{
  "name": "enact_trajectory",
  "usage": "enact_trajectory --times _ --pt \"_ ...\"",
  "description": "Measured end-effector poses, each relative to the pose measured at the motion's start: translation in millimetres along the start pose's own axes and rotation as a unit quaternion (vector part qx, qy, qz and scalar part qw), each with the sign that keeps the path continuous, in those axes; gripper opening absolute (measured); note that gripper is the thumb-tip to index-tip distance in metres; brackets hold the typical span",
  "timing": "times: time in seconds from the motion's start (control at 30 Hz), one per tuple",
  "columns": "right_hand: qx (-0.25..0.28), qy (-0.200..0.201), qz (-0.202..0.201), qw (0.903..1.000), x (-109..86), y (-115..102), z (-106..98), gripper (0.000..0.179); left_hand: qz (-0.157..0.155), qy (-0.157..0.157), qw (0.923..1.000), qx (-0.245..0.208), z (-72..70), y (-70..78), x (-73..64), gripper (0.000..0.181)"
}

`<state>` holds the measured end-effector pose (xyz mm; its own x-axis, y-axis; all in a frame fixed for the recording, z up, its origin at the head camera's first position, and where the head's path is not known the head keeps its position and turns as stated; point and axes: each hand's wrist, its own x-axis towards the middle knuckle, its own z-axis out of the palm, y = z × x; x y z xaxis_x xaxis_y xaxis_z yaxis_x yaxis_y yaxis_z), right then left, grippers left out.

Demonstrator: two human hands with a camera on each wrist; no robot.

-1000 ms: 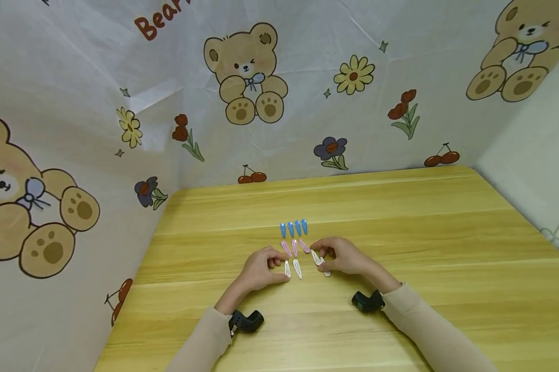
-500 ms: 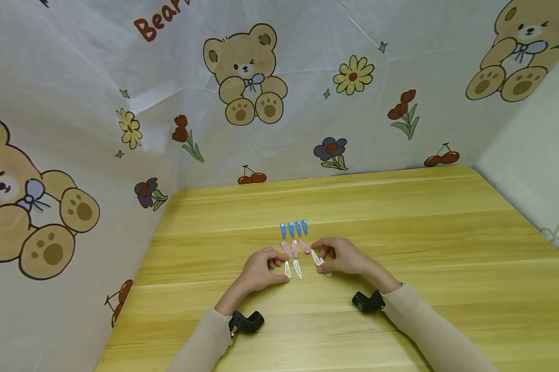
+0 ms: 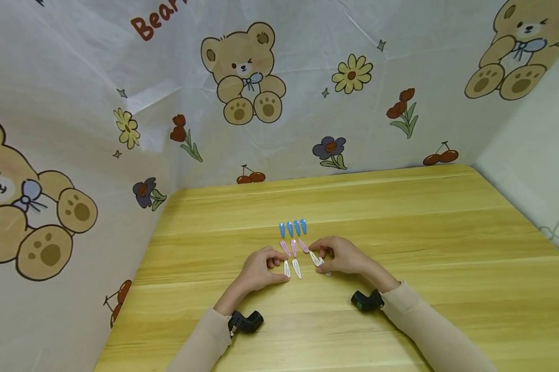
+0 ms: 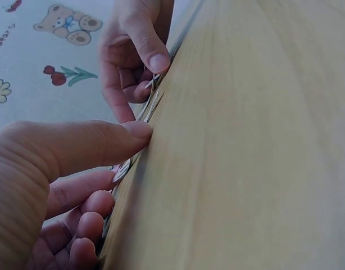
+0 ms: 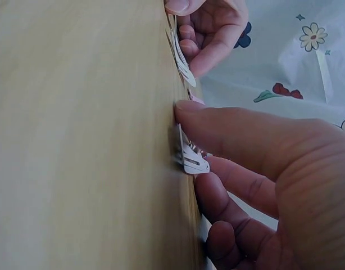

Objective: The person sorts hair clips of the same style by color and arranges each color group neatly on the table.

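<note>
My left hand (image 3: pixel 261 269) has its thumb and index finger at the two ends of a white snap hair clip (image 3: pixel 286 268) on the table. A second white hair clip (image 3: pixel 296 269) lies just right of it. My right hand (image 3: pixel 342 256) pinches another slanted white hair clip (image 3: pixel 314 258) between thumb and index finger. Partly under that hand is one more pale hair clip (image 3: pixel 328 273), also visible in the right wrist view as a white clip (image 5: pixel 195 161) below the thumb. Beyond the hands lie pink hair clips (image 3: pixel 294 248) in a row.
A row of several blue hair clips (image 3: pixel 296 227) lies behind the pink ones. The wooden table (image 3: pixel 400 206) meets a bear-printed cloth (image 3: pixel 289 139) at its back edge. Each wrist wears a black camera, one of them the right wrist camera (image 3: pixel 367 301).
Both hands stay almost in place. The pale clip partly under the right hand has turned slightly. The head view has shifted a little.
</note>
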<state>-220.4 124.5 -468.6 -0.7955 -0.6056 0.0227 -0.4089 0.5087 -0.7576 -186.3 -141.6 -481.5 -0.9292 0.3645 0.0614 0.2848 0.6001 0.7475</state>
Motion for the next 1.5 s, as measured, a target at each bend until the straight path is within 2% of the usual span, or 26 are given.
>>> enact_trajectory --times 0.43,0.73,0.93,1.17,1.5 --pt "0.006 0.001 -0.001 1.0 -2.5 1 -2 0.05 0.0 0.001 1.0 -0.002 -0.1 1.6 -0.2 0.039" --pt "0.0 0.003 -0.004 1.0 -2.4 3 -1 0.046 0.002 0.002 1.0 -0.001 0.6 0.0 0.4 0.039" --pt "-0.042 0.028 0.002 0.9987 -2.0 -2 4 0.05 0.003 0.003 1.0 -0.004 0.2 0.4 0.3 0.039" --pt "-0.116 0.071 0.019 0.9905 -2.5 -7 12 0.054 0.004 0.004 1.0 -0.005 0.3 0.8 0.2 0.038" --pt "-0.146 0.092 0.041 0.9841 -2.7 -11 17 0.047 0.004 0.005 1.0 -0.002 0.8 0.9 -0.1 0.039"
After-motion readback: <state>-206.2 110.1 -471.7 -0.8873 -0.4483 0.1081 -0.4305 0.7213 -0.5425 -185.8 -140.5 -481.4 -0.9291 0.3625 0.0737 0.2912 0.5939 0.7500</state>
